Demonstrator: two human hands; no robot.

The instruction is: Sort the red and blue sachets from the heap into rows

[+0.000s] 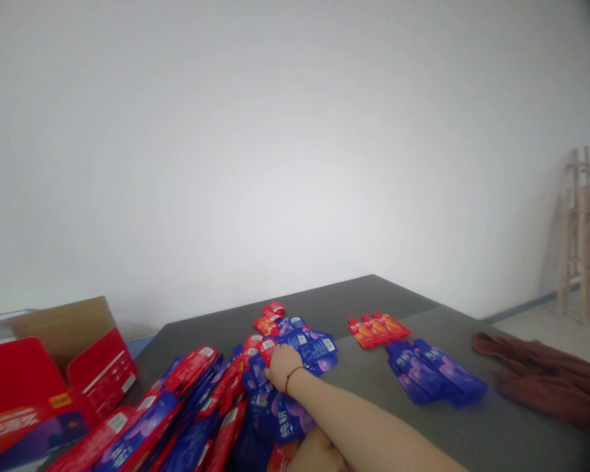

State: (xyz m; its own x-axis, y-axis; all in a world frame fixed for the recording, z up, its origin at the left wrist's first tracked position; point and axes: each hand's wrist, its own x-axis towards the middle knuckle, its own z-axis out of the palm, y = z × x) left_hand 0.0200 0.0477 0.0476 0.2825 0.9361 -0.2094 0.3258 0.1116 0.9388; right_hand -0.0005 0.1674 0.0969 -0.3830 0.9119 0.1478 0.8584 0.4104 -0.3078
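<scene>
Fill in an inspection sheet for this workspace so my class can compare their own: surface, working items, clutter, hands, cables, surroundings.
Surface: dark tabletop, partly covered.
Job's things: mixed red and blue packets heaped left and centre; red packets and blue packets grouped separately, right.
Clutter: brown cloth, right; open red box, left.
Hands: right hand on the central packets; left hand mostly cut off.
Cables: nothing seen.
Surroundings: pale wall, wooden frame.

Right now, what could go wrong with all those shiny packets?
The heap of red and blue packets overlaps loosely, so it might slide if the hand with the red bracelet pulls at it. That arm also crosses low over the other hand, so they could bump. Red and blue lie mixed, so grabbing the wrong colour seems easy.
</scene>
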